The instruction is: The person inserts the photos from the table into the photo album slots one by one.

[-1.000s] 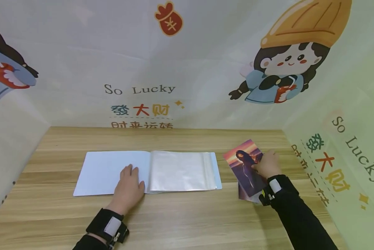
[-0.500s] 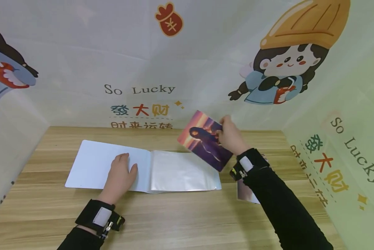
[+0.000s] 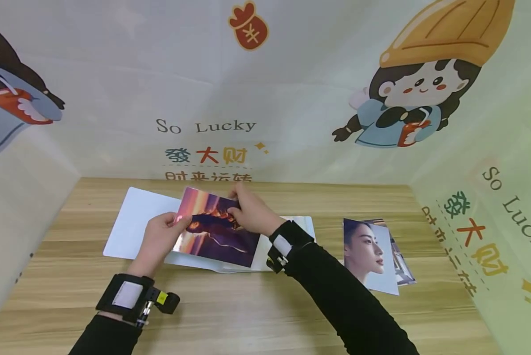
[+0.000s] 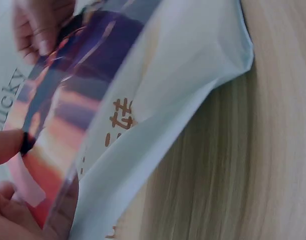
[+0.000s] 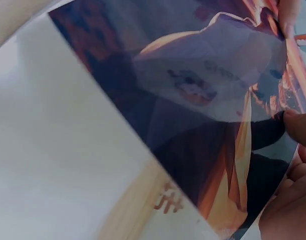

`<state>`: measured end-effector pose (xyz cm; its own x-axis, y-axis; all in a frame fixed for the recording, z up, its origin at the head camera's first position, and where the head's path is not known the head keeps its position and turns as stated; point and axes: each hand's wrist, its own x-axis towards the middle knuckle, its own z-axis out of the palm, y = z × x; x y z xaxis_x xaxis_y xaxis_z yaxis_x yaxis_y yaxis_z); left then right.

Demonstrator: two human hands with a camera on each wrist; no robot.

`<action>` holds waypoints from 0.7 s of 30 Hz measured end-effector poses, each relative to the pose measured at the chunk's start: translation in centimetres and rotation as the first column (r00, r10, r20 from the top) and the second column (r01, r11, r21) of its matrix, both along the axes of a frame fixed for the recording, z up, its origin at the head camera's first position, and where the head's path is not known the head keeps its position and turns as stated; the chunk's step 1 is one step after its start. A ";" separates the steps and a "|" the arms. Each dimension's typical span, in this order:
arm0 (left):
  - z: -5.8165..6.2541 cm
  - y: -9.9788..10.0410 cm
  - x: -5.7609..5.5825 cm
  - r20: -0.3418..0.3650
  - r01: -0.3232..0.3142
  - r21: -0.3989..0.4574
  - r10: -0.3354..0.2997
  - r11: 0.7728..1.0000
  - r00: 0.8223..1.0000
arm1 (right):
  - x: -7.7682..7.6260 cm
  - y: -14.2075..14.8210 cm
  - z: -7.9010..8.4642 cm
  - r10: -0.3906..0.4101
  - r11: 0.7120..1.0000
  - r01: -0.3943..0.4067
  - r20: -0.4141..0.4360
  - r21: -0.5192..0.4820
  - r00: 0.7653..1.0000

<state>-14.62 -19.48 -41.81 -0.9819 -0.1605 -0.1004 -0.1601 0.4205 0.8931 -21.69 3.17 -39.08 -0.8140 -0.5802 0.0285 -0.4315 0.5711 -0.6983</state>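
A glossy photo print (image 3: pixel 223 231) with a sunset and a long-haired figure is held tilted above an open photo album (image 3: pixel 136 212). My left hand (image 3: pixel 158 238) pinches its left edge, thumb on the picture side. At the upper edge, my right hand (image 3: pixel 253 212) pinches it too, with the thumb on its face. Beneath the print lies the album's clear sleeve page (image 3: pixel 271 254), partly covered. In the left wrist view the print (image 4: pixel 67 125) hangs over the bent white cover. The right wrist view shows reflections across the print (image 5: pixel 193 95).
To the right, a small pile of photos (image 3: pixel 367 256) lies on the wooden table (image 3: pixel 247 320), a portrait on top. A printed cloth backdrop (image 3: pixel 300 98) rises behind the table and along both sides.
My right hand has carried the sunset print left from the pile to above the album. My left hand has left the album cover and taken the print's left edge. The cover has shifted.
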 end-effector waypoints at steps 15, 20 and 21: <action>-0.5 -6.8 -0.2 0.279 -0.079 -0.021 0.082 0.997 0.957 | 1.4 9.3 -8.0 0.025 0.903 -0.029 0.016 0.428 1.000; -0.4 -7.7 -0.1 0.268 -0.030 -0.085 0.051 0.996 0.962 | 2.2 11.2 -8.8 0.046 0.906 -0.039 -0.006 0.421 0.999; -0.3 -7.7 -0.1 0.251 -0.017 -0.104 0.043 0.994 0.967 | 2.2 11.3 -8.8 0.047 0.907 -0.039 -0.009 0.419 0.999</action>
